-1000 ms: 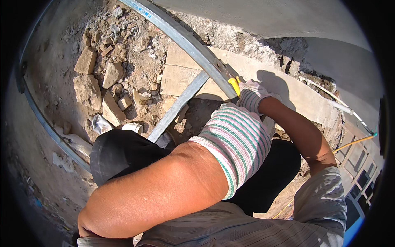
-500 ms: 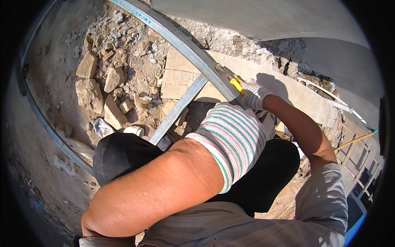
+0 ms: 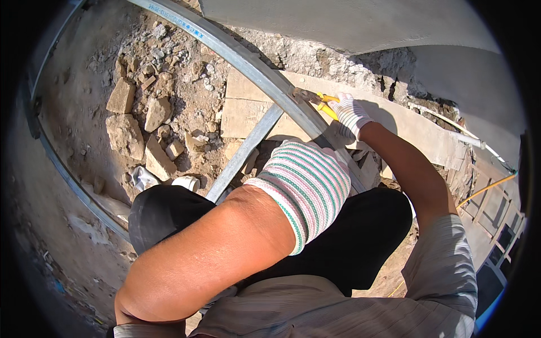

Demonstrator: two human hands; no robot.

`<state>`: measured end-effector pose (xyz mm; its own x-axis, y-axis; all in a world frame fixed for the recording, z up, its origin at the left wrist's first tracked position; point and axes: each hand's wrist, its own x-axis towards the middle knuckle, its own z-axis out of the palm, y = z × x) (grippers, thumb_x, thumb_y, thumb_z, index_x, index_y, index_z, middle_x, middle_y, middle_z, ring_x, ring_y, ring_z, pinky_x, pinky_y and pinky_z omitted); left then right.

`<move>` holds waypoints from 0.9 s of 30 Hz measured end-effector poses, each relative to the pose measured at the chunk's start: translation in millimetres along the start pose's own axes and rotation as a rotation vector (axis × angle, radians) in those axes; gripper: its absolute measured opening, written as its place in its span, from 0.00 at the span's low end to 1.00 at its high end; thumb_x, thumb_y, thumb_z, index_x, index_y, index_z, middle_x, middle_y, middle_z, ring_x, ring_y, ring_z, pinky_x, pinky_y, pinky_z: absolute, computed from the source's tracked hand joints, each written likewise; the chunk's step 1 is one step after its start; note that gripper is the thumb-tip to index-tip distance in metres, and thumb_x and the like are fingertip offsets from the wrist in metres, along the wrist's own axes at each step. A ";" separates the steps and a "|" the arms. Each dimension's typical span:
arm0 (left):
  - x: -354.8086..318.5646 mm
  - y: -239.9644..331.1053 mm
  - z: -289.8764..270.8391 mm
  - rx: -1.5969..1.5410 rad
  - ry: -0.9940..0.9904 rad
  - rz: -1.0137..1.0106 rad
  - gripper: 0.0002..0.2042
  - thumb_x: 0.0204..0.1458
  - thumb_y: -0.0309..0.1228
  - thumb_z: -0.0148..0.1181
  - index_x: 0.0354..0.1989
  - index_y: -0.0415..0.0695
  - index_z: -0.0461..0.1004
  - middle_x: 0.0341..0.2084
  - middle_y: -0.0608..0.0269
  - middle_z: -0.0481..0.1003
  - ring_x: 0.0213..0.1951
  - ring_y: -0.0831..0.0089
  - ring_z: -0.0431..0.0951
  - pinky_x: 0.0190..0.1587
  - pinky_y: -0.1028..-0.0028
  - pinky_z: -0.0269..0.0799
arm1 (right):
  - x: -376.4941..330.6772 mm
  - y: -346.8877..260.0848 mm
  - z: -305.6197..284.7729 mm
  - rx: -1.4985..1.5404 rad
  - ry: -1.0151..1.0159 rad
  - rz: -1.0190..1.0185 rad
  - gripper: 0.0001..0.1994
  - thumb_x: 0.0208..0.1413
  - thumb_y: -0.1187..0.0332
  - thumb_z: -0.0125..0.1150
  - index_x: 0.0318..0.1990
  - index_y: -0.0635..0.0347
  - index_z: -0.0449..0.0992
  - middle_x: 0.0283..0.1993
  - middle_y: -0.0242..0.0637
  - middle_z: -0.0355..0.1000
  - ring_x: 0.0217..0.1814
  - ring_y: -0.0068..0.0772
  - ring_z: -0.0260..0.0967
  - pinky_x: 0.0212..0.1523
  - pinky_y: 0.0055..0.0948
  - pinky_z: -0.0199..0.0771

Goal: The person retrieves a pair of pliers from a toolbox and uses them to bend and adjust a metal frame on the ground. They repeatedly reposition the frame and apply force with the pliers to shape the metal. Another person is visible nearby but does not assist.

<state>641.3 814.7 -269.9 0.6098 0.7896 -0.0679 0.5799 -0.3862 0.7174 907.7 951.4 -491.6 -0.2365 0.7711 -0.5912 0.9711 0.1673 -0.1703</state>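
My right hand [image 3: 350,116], in a striped knit glove, grips pliers [image 3: 327,110] with yellow handles. The handles stand apart, and the dark jaws meet the right edge of a galvanized metal tube [image 3: 248,62]. My left hand [image 3: 310,183], in a green, pink and white striped glove, is closed over the near stretch of this tube. Its back faces up and hides most of the fingers. A thinner metal crossbar [image 3: 245,152] joins the tube from the left, just below the pliers.
Broken stones [image 3: 125,135] and rubble lie left of the tube. Pale boards [image 3: 242,112] lie beneath it. A grey wall [image 3: 349,22] rises at the far side, and a white pipe [image 3: 465,139] runs along the right. My knees [image 3: 169,208] flank the near end.
The plier handles have spread apart, and more of the jaws shows. My right hand has shifted slightly upward. My left hand sits a little further left in the picture, still on the tube.
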 end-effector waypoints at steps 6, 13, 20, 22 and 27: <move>5.9 2.6 -9.0 -0.006 -0.006 -0.006 0.13 0.55 0.38 0.56 0.35 0.40 0.78 0.26 0.54 0.76 0.33 0.57 0.77 0.39 0.62 0.74 | -50.0 -63.0 -47.4 -0.348 -0.390 -0.175 0.20 0.52 0.65 0.53 0.51 0.67 0.73 0.46 0.58 0.74 0.49 0.51 0.74 0.49 0.41 0.74; 10.5 -0.9 -4.3 -0.028 -0.034 0.009 0.13 0.56 0.38 0.56 0.35 0.40 0.78 0.25 0.54 0.76 0.33 0.57 0.78 0.39 0.62 0.74 | -63.0 -80.9 -52.9 -0.370 -0.458 -0.076 0.21 0.48 0.66 0.55 0.49 0.69 0.74 0.43 0.59 0.74 0.49 0.55 0.73 0.50 0.41 0.74; 5.0 -1.0 -10.7 0.005 -0.048 -0.033 0.13 0.56 0.38 0.56 0.35 0.40 0.78 0.25 0.53 0.76 0.33 0.57 0.78 0.39 0.62 0.74 | -43.0 -60.6 -22.4 -0.418 -0.257 -0.189 0.20 0.52 0.65 0.55 0.51 0.67 0.74 0.47 0.56 0.72 0.50 0.53 0.71 0.53 0.42 0.72; 8.6 0.9 -10.9 -0.001 -0.042 -0.008 0.13 0.56 0.38 0.56 0.35 0.39 0.78 0.25 0.53 0.76 0.32 0.57 0.78 0.39 0.62 0.74 | -23.3 -9.3 -3.6 -0.455 -0.101 -0.256 0.18 0.54 0.66 0.54 0.51 0.66 0.75 0.49 0.53 0.71 0.52 0.52 0.69 0.55 0.42 0.69; 1.6 -1.8 -12.0 0.021 -0.051 -0.046 0.13 0.56 0.38 0.56 0.35 0.39 0.78 0.24 0.53 0.76 0.32 0.56 0.78 0.39 0.61 0.74 | 4.7 2.6 -18.7 -0.258 0.072 -0.305 0.16 0.57 0.69 0.56 0.53 0.63 0.74 0.54 0.50 0.67 0.57 0.52 0.65 0.58 0.43 0.68</move>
<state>634.8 822.3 -263.0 0.6087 0.7816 -0.1361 0.6190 -0.3605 0.6978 909.7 967.0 -480.0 -0.5206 0.7021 -0.4857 0.8355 0.5361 -0.1206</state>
